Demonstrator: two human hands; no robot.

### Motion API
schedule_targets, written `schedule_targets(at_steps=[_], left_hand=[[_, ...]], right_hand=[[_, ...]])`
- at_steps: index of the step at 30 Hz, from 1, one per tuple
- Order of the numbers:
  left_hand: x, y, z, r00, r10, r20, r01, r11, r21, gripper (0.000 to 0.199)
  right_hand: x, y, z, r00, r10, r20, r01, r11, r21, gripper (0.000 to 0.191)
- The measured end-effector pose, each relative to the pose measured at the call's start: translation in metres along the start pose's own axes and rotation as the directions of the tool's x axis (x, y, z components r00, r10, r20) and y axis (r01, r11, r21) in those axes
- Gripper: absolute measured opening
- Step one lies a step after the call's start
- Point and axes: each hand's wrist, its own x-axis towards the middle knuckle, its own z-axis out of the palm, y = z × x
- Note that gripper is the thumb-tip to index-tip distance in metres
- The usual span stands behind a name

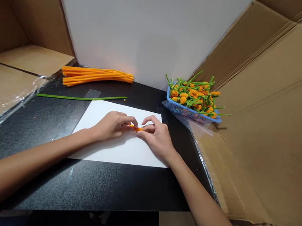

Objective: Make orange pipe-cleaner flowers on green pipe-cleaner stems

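Note:
Over a white sheet of paper (112, 152), both hands meet at a small piece of orange pipe cleaner (138, 129). My left hand (113, 124) pinches its left side, with thumb and fingers curled round it. From the right, my right hand (159, 136) grips the other end between thumb and fingertips. Most of the orange piece is hidden by the fingers, so its full shape does not show. Beyond the paper's far left corner lies one long green pipe cleaner (86, 99).
A bundle of orange pipe cleaners (97, 77) lies at the back left. At the back right, a blue basket (192, 114) holds several orange pipe-cleaner flowers with green stems. Cardboard walls (279, 107) flank the black table (88, 186), and a white panel (151, 24) stands behind.

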Motion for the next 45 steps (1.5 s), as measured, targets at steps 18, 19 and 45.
schedule_targets(at_steps=[18,19,45], left_hand=[[0.002,0.008,0.0,0.991,-0.123,-0.056,0.114,0.982,-0.151,0.013],[0.002,0.007,0.0,0.994,-0.086,-0.061,0.079,0.992,-0.103,0.015],[-0.003,-0.004,0.006,0.993,0.084,-0.088,-0.072,0.989,0.132,0.016]], right_hand=[[-0.007,-0.018,0.004,0.999,-0.02,-0.049,0.012,0.986,-0.169,0.019],[-0.007,-0.018,0.004,0.999,-0.02,-0.047,0.011,0.985,-0.171,0.018],[-0.004,-0.011,0.005,0.994,0.08,-0.073,-0.081,0.997,-0.018,0.026]])
